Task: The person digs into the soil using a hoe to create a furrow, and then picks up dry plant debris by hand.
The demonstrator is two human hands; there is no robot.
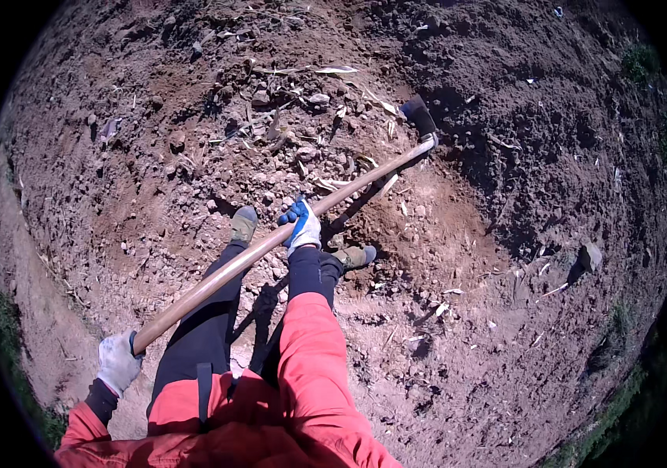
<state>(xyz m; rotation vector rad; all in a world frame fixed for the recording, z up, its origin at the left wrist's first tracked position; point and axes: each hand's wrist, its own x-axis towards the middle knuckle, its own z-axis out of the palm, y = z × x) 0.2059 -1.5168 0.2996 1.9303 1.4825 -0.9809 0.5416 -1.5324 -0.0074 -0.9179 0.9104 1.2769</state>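
Observation:
A hoe with a long wooden handle (pixel 222 273) lies diagonally across the view, from lower left to upper right. My left hand (pixel 119 361), in a whitish work glove, is closed around the handle's butt end. Further up, near the middle of the handle, my right hand (pixel 303 225) grips it in a white and blue glove. The dark metal hoe blade (pixel 419 117) is at the far end, resting against or just above the loose soil; which of these cannot be told.
Crumbly brown soil with clods and dry plant strips (pixel 336 69) surrounds my boots (pixel 244 224). A larger stone (pixel 591 257) lies to the right. Darker, rougher soil (pixel 520 117) spreads at the upper right. Green growth (pixel 5 327) edges the ground at the left and lower right.

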